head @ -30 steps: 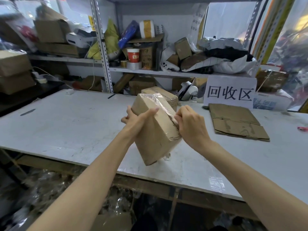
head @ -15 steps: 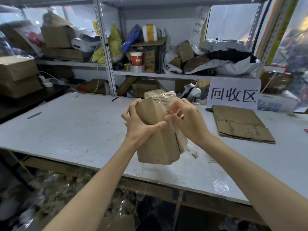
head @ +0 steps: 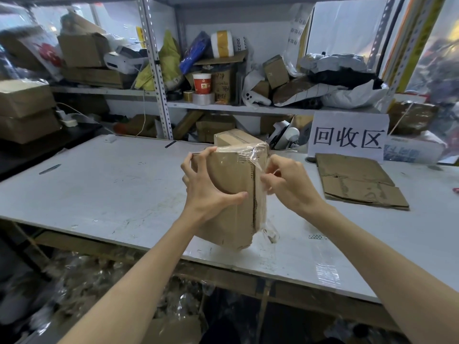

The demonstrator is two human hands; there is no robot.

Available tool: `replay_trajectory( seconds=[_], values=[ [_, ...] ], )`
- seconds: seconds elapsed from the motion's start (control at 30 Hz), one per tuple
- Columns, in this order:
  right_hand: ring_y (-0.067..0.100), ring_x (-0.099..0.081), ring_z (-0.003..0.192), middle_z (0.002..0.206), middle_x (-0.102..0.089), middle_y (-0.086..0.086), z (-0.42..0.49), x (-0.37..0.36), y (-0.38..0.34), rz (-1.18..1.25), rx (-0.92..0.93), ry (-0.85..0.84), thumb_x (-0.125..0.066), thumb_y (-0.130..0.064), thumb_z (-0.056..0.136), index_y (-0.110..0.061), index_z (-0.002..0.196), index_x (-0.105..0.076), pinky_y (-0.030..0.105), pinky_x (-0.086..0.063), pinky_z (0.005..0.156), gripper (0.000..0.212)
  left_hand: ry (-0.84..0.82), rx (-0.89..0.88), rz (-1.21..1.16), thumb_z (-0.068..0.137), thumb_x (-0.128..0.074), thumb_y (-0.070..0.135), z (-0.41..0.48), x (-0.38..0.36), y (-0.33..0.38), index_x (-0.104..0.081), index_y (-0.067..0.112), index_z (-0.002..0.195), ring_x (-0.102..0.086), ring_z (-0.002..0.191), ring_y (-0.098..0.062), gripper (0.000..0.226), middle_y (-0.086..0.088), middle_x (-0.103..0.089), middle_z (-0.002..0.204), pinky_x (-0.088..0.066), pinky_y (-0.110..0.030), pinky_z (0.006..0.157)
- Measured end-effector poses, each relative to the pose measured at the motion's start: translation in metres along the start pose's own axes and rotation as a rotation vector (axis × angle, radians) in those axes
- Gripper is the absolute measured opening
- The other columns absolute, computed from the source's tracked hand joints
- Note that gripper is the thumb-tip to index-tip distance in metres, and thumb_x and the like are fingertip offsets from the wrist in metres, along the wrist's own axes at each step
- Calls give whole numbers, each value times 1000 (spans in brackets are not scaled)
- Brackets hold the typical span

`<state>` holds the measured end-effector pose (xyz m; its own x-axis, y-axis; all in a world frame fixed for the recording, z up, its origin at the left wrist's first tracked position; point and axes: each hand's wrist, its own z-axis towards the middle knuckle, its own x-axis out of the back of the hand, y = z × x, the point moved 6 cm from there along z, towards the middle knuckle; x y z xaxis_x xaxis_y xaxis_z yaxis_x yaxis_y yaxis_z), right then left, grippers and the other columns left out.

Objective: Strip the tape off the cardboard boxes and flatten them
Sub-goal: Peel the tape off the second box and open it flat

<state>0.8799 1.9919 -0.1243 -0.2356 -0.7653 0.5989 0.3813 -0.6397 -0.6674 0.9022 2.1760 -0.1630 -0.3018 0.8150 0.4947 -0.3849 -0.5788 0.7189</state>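
A small brown cardboard box (head: pixel 231 212) stands upright above the white table (head: pixel 99 189), held in front of me. My left hand (head: pixel 206 189) grips its left side, fingers over the top edge and thumb across the front face. My right hand (head: pixel 285 184) pinches a strip of clear tape (head: pixel 258 160) at the box's right edge, and the tape stretches from the box's top corner to my fingers. A loose tail of clear tape (head: pixel 269 232) hangs below the box's right side. A second taped box (head: pixel 236 139) sits on the table right behind the held one.
A flattened cardboard piece (head: pixel 357 180) lies on the table at the right, in front of a white sign (head: pixel 347 137) with black characters. Cluttered metal shelves (head: pixel 223 105) line the back. Stacked boxes (head: pixel 24 110) stand at the far left. Crumpled tape litters the floor under the table.
The box has been turned and its seam now faces me. My right hand has moved off the box's front to its right side, drawing the clear tape away from the top corner.
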Motion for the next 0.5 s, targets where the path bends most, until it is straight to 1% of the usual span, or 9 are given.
replay_trajectory(
  seconds=[0.03, 0.1, 0.13, 0.17, 0.2, 0.27, 0.37, 0.43, 0.5],
  values=[
    [19, -62, 79, 91, -62, 8, 0, 3, 0, 66, 2, 11, -62, -13, 86, -9, 90, -54, 33, -53, 67, 10, 3, 0, -13, 40, -79, 65, -2, -1, -1, -27, 48, 135, -31, 128, -31, 109, 2, -14, 145, -37, -40, 102],
    [10, -60, 91, 107, -58, 0, 0, 12, -9, 126, 79, 68, -72, -31, 81, -16, 107, -54, 17, -49, 70, 36, 0, -7, 1, 40, -79, 66, -5, -2, -1, -27, 48, 136, -30, 129, -31, 110, 4, -13, 145, -39, -42, 103],
    [10, -58, 98, 113, -56, -1, 1, 16, -15, 65, 150, 88, -75, -42, 76, -17, 115, -54, 17, -49, 74, 51, -12, -11, 13, 41, -81, 64, -7, -3, 0, -27, 48, 137, -30, 130, -31, 111, 4, -12, 146, -40, -45, 105],
    [12, -56, 103, 117, -54, 0, 2, 18, -20, -42, 219, 89, -77, -49, 70, -17, 119, -55, 21, -50, 80, 63, -18, -21, 12, 42, -83, 63, -8, -4, 1, -27, 47, 138, -29, 131, -30, 112, 4, -11, 146, -40, -48, 107],
    [15, -55, 106, 119, -55, 1, 2, 18, -23, -137, 259, 84, -78, -51, 67, -15, 121, -58, 29, -52, 84, 68, -24, -33, 2, 42, -84, 62, -9, -5, 2, -28, 45, 138, -29, 131, -30, 112, 4, -11, 147, -40, -50, 108],
    [21, -58, 101, 112, -61, 4, 2, 20, -26, -225, 287, 94, -82, -41, 66, -11, 113, -64, 40, -54, 81, 59, -50, -63, -20, 41, -83, 63, -12, -7, 6, -27, 46, 137, -28, 134, -28, 112, 5, -11, 147, -39, -52, 109],
    [25, -62, 79, 92, -68, 8, -5, 21, -34, -375, 493, 132, -82, -22, 71, -5, 96, -71, 38, -53, 67, 32, -87, -101, -9, 40, -80, 65, -12, -6, 14, -26, 53, 134, -23, 137, -27, 109, 7, -8, 148, -35, -54, 112],
    [27, -64, 71, 87, -68, 11, -10, 18, -37, -523, 624, 85, -76, -9, 78, 0, 95, -70, 38, -55, 60, 20, -90, -100, 10, 40, -79, 66, -11, -4, 15, -26, 54, 134, -23, 136, -27, 108, 6, -8, 149, -35, -54, 111],
    [26, -63, 60, 79, -66, 13, -14, 13, -39, -726, 733, 86, -72, 2, 78, 5, 92, -67, 36, -55, 49, 14, -106, -81, 16, 39, -78, 67, -11, -5, 16, -27, 56, 134, -23, 135, -28, 109, 6, -8, 149, -35, -55, 111]
  ],
)
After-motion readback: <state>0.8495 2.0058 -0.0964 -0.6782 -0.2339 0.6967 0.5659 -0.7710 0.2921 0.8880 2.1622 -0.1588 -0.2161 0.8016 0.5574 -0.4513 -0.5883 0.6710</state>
